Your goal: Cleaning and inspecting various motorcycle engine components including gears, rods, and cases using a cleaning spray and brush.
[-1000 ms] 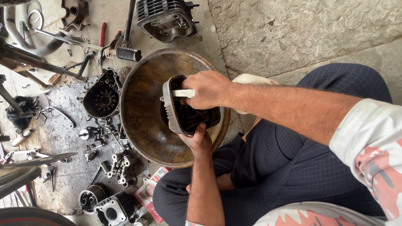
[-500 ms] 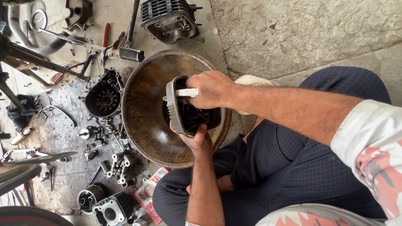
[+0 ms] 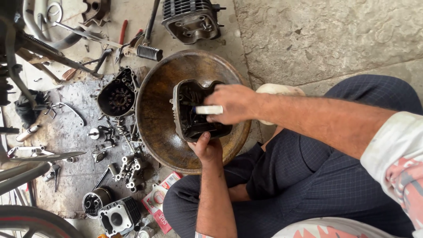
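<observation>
Looks like mid-scrub: left hand [image 3: 207, 147] grips the near edge of the engine cover [image 3: 194, 110], propping it in the pan [image 3: 154, 123], right hand [image 3: 235, 103] pinches a white brush [image 3: 209, 109] inside it, so probably more careful scrubbing next.

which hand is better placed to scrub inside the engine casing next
Right, probably. The right hand holds the white brush directly over the open side of the engine casing. The left hand grips the casing's near edge, propping it in the metal bowl.
</observation>
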